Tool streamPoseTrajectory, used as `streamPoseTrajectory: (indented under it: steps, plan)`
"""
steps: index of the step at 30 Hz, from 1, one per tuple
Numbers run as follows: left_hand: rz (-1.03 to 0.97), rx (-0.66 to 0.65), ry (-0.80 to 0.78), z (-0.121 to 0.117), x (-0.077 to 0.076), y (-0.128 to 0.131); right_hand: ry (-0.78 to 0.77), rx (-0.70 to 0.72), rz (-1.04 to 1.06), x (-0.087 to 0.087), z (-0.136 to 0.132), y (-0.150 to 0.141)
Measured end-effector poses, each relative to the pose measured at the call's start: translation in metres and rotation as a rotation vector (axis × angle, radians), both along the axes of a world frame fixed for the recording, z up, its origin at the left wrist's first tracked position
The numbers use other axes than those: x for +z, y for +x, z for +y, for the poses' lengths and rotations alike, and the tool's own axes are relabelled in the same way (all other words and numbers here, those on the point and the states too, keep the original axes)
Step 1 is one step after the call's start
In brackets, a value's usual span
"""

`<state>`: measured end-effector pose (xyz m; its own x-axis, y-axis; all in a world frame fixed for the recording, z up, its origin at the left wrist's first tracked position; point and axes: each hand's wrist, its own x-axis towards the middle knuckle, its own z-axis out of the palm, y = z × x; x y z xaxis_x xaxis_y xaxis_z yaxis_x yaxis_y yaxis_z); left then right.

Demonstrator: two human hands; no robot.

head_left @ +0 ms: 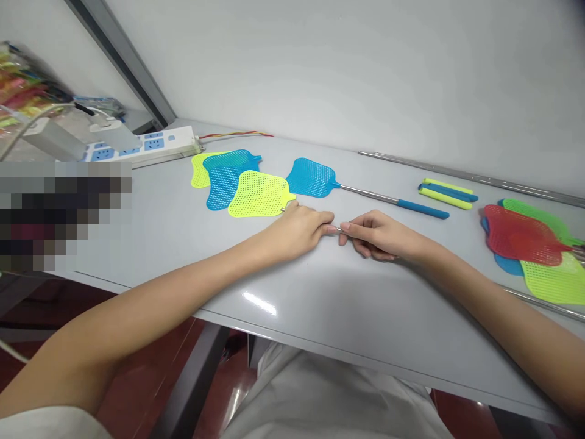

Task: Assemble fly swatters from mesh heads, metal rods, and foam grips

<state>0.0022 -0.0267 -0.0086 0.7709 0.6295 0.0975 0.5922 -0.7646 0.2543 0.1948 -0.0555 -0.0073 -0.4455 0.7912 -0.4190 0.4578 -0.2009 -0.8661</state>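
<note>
Left hand (297, 231) closed around a thin steel rod (339, 229), right hand (379, 235) pinching its tip between fingertips, just beside a yellow-green plastic mesh fly-swatter head (260, 194) on a grey counter (347, 305).

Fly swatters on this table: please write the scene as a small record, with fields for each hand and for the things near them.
left hand: lies over the thin metal rod of a yellow-green fly swatter
right hand: pinches the end of that rod
nearby: blue fly swatter with a handle; loose blue and yellow-green handle grips
further: red fly swatter on a pile at right; power strip
surface: grey table
</note>
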Motion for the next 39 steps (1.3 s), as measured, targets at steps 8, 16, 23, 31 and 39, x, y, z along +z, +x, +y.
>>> streamPoseTrajectory:
  steps: [8,16,23,31,39]
  plan:
    - [-0.012,-0.056,-0.078,-0.0040,-0.0009,0.0022,-0.043,-0.023,0.015,0.0004,0.0006,-0.0019]
    - [0.033,-0.058,-0.097,-0.0057,0.0022,0.0034,-0.054,-0.026,0.003,0.0011,0.0002,-0.0022]
    - [-0.016,-0.044,-0.078,-0.0030,0.0011,0.0012,-0.032,-0.026,-0.006,-0.0002,0.0005,-0.0027]
    - [0.018,-0.022,-0.056,-0.0010,0.0046,-0.0007,-0.013,-0.029,-0.016,0.0006,-0.0005,-0.0032]
    - [0.017,-0.034,-0.067,-0.0015,0.0067,-0.0023,-0.004,-0.013,-0.013,-0.0018,0.0001,-0.0016]
